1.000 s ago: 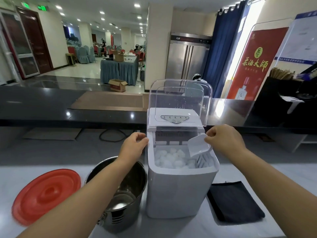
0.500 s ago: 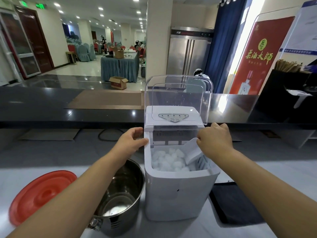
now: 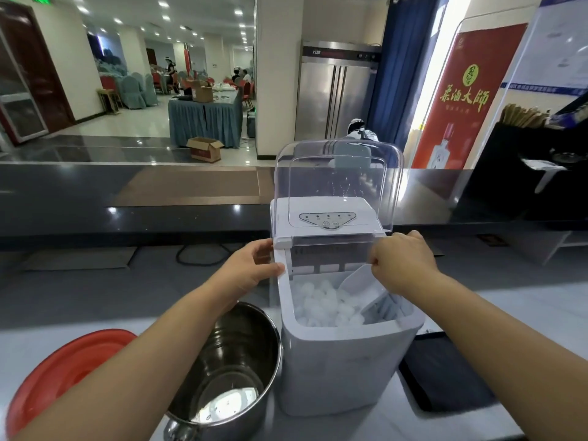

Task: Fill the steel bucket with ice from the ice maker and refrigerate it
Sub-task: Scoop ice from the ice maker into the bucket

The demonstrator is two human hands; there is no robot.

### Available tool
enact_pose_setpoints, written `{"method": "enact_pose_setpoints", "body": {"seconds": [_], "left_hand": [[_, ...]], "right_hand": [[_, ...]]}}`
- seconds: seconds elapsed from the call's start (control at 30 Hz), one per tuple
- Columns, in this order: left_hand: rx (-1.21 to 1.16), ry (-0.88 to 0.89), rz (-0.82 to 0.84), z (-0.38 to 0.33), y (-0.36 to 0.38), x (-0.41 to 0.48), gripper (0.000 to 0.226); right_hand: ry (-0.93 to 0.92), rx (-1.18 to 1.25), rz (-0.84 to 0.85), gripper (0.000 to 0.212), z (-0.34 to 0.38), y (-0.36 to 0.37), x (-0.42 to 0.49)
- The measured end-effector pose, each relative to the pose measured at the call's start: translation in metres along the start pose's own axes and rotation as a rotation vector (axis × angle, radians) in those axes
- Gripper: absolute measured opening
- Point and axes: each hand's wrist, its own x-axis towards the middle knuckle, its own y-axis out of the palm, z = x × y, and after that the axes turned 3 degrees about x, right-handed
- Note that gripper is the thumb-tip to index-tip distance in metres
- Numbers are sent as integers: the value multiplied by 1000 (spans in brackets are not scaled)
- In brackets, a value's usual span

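Ice maker: stands on the pale counter; its clear lid is raised upright at the back, so the bin is open from above.
Ice: heaped in the bin's left and middle.
Right hand: fingers curled round the white scoop, which dips into the bin's right side.
Left hand: thumb and fingers hold the maker's left rim.
Steel bucket: just left of the maker, mouth open, partly under the left forearm.
Red lid: at the counter's left edge.
Dark cloth: flat, right of the maker.
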Motion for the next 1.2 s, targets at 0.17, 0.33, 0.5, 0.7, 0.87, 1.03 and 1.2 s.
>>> {"method": "enact_pose_setpoints", "body": {"seconds": [0.17,0.33,0.5,0.7,0.87,1.03,1.2], "left_hand": [[-13,11,11,5,-2,5,53],[-17,13,38,6,-6,6,55],[-36,18,36,8,-4,5,56],[-15,11,31,5,-3,2,55],[-26,5,24,6,-1,1,56],[-2,4,16,7,1,-1,57],[15,0,14,8,3,-3,58]], "right_hand": [[-6,58,67,29,19,9,-4],[8,180,135,29,33,12,-8],[96,304,204,27,30,13,-8],[121,364,225,24,36,18,-9],[176,403,191,31,29,14,-7],[155,372,183,30,37,19,-7],[172,388,211,30,40,28,-9]]}}
